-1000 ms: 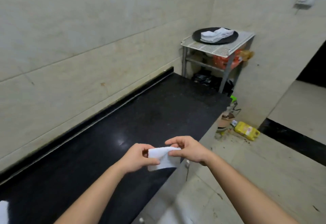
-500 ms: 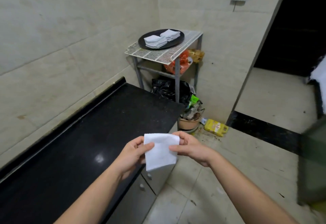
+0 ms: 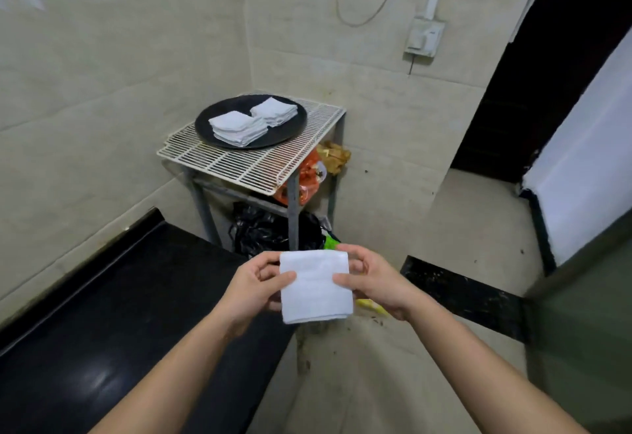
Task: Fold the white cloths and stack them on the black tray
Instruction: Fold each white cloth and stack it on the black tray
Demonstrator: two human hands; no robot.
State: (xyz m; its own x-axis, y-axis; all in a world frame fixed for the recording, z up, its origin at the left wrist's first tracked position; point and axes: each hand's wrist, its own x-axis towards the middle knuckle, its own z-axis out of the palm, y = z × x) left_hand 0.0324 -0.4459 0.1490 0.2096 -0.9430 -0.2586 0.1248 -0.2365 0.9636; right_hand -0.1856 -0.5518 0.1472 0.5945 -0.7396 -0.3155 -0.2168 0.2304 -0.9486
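The left hand (image 3: 254, 288) and the right hand (image 3: 371, 283) were low in the middle of the frame, and each one pinched a side of one white cloth (image 3: 314, 284). The thumbs lay on the front of the cloth and the other fingers curled behind it, so both hands were closed on it. The cloth was folded into a small square shape and hung flat between the hands, a bit taller than it was wide.

The black tray (image 3: 212, 125) was higher in the frame, up and a little to the left of the hands, and well apart from them. It sat on a white wire rack (image 3: 260, 166) in the corner of the room. Two stacks of folded cloths were on the tray already, one near stack (image 3: 237, 127) and one far stack (image 3: 273, 111), just beside each other.

The left hand was a little nearer to the tray, I think, since the tray sat more to that side. A black counter (image 3: 119, 296) ran along the lower left of the frame, next to the left arm.

The cloth looked folded, so the next job was likely to carry it forward and lay it on a stack
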